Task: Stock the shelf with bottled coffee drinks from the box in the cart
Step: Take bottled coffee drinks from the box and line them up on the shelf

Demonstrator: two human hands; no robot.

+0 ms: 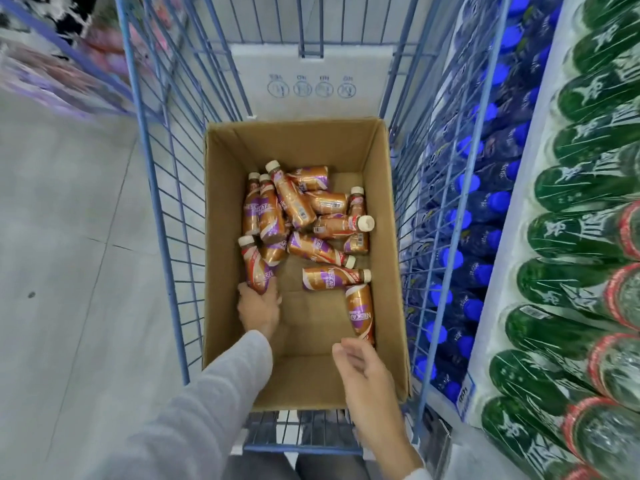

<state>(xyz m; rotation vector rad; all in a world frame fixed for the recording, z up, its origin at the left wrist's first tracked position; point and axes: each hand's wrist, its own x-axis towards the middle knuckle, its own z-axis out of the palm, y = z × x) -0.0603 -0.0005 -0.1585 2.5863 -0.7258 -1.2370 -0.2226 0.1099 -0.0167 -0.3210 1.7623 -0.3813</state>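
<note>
Bottles of coffee drink lie jumbled in the cardboard box (221, 202) inside the blue cart (166, 188). Left hand (259, 308) grips one bottle (255, 268) by its base, long axis running away, cap at the far end. Right hand (363, 372) hovers open, fingers loose, just beside another bottle (360, 311) lying lengthwise.

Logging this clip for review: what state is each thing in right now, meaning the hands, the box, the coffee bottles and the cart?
Left hand: inside the box, closed around the base of a coffee bottle.
Right hand: open, empty, hovering by the bottle nearest it.
Cardboard box: open-topped, sitting in the cart, partly filled.
Other coffee bottles: capped, lying jumbled on their sides.
Cart: standing beside stocked shelves.
</note>
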